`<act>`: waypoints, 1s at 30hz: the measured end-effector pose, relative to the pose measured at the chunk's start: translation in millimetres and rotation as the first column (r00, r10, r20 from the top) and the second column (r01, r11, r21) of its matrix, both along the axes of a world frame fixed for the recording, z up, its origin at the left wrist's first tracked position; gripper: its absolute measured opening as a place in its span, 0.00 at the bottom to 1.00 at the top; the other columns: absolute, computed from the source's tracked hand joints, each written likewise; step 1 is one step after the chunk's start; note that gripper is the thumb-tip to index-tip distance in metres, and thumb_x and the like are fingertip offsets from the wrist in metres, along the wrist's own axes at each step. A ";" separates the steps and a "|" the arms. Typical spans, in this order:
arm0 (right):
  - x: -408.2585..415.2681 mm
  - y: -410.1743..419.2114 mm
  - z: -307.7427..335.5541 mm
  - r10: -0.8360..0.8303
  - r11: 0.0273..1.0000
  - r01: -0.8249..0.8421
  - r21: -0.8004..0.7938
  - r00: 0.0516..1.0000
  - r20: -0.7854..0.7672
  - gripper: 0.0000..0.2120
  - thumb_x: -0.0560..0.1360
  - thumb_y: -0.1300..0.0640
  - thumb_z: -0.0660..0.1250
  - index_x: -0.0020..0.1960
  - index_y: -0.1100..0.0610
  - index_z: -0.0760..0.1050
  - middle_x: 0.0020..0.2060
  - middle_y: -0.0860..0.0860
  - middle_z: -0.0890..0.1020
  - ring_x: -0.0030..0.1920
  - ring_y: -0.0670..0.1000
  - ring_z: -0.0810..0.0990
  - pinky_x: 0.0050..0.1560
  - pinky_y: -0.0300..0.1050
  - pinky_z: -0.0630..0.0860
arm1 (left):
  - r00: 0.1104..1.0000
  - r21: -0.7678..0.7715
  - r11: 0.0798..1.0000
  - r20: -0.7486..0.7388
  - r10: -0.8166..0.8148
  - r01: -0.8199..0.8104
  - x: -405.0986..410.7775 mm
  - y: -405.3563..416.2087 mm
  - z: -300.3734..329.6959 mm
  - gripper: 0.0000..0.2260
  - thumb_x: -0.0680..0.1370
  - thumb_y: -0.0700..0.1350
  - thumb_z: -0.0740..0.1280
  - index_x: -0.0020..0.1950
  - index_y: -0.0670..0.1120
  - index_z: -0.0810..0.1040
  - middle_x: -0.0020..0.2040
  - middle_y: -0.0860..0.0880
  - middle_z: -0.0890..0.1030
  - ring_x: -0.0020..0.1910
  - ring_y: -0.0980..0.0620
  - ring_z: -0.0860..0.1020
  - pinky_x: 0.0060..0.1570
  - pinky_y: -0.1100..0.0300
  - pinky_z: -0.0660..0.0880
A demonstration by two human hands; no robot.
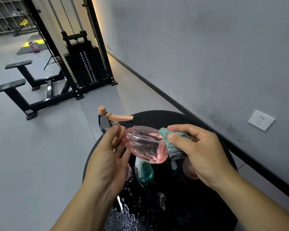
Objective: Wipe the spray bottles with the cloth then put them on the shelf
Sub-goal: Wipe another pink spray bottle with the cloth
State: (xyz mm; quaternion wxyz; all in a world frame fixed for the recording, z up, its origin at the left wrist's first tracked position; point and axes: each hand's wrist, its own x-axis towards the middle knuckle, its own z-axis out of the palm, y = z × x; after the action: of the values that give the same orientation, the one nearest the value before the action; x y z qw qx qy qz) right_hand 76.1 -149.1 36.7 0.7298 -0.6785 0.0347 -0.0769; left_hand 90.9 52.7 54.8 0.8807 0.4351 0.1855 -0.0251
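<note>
A clear pink spray bottle (146, 144) with a peach nozzle and grey trigger lies tilted on its side above a round black table (198, 205). My left hand (107, 159) grips its neck by the trigger. My right hand (200, 152) presses a teal cloth (172, 140) against the bottle's base. Under the pink bottle stands a teal spray bottle (144, 172) on the table. Two more pinkish bottles are partly hidden, one behind my left hand (129, 172), one behind my right hand (188, 169).
Water drops (123, 215) cover the near part of the black table. A grey wall with a white socket (261, 120) runs along the right. A black cable weight machine (83, 64) and bench frames (23, 90) stand on the grey floor to the left.
</note>
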 end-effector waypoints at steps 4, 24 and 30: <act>-0.6 1.0 -0.9 -0.030 1.000 0.030 -0.010 1.000 0.008 0.11 0.75 0.63 0.76 0.49 0.47 0.88 0.47 0.48 0.89 0.48 0.48 0.87 0.50 0.44 0.81 | 1.000 0.146 0.989 0.000 -0.009 0.009 -4.4 -4.1 -0.1 0.08 0.82 0.50 0.71 0.49 0.47 0.84 0.46 0.49 0.88 0.50 0.51 0.86 0.57 0.48 0.83; -6.0 17.8 2.8 0.142 0.717 0.112 -0.687 0.943 0.302 0.10 0.79 0.56 0.72 0.59 0.49 0.84 0.54 0.38 0.79 0.58 0.42 0.79 0.54 0.37 0.80 | 0.995 0.224 0.970 0.004 -0.101 0.098 -11.4 -13.8 -12.8 0.09 0.82 0.46 0.72 0.59 0.43 0.86 0.55 0.47 0.89 0.61 0.47 0.87 0.61 0.41 0.84; 0.9 4.8 1.1 0.018 0.727 0.115 -0.677 0.982 0.186 0.07 0.78 0.54 0.70 0.55 0.47 0.83 0.52 0.38 0.79 0.51 0.38 0.80 0.47 0.31 0.79 | 0.998 0.221 0.973 0.016 -0.067 0.062 -8.0 -7.8 -12.4 0.09 0.82 0.46 0.73 0.56 0.42 0.86 0.55 0.48 0.90 0.62 0.45 0.86 0.60 0.39 0.84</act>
State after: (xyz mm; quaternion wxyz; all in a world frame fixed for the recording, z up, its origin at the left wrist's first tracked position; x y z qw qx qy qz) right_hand 77.0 -144.3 37.8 0.4260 -0.8886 -0.0442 -0.1641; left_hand 82.9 44.9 42.5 0.8278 0.5362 0.1626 -0.0278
